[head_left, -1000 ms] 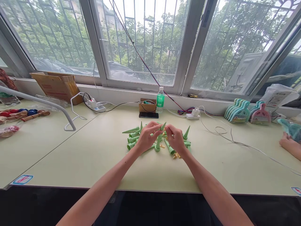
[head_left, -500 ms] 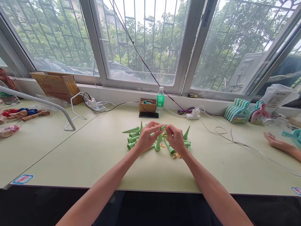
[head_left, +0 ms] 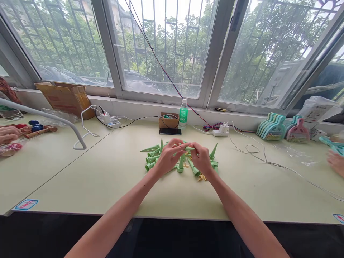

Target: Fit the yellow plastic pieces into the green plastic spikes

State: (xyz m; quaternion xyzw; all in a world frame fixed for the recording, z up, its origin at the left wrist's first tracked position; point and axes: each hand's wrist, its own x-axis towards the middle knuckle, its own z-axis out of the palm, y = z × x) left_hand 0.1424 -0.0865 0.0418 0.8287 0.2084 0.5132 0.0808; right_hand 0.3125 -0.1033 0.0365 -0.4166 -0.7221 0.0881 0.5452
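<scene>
One green plastic spike (head_left: pixel 190 148) lay sideways between the person's two hands, in front of the bottle (head_left: pixel 183 115) and above the bench (head_left: pixel 107 186). The fingers of the left hand (head_left: pixel 168 154) grasped it towards one end and those of the right hand (head_left: pixel 200 156) grasped it at the other, hiding part of it.

Three upright spikes stood points up: one (head_left: pixel 180 166) almost straight in front of the bottle, one (head_left: pixel 161 146) to its front left and one (head_left: pixel 213 153) to its front right. At least four lying spikes (head_left: pixel 149 148) were to the bottle's front left; the hands covered too much of the heap for a full count. Small yellow pieces (head_left: pixel 202 177) lay in front of the bottle, too jumbled to number.

One black phone (head_left: pixel 170 131) lay just to the bottle's front left, before one small cardboard box (head_left: pixel 168 122). One large cardboard box (head_left: pixel 63 99) stood well left of the bottle. Far to its right, one pink dustpan-shaped piece (head_left: pixel 298 133) stood beside several turquoise ones.

Two co-workers' hands showed: one (head_left: pixel 8 134) far left of the bottle, near two blue balls (head_left: pixel 37 128), and one (head_left: pixel 335 163), blurred, far right.
</scene>
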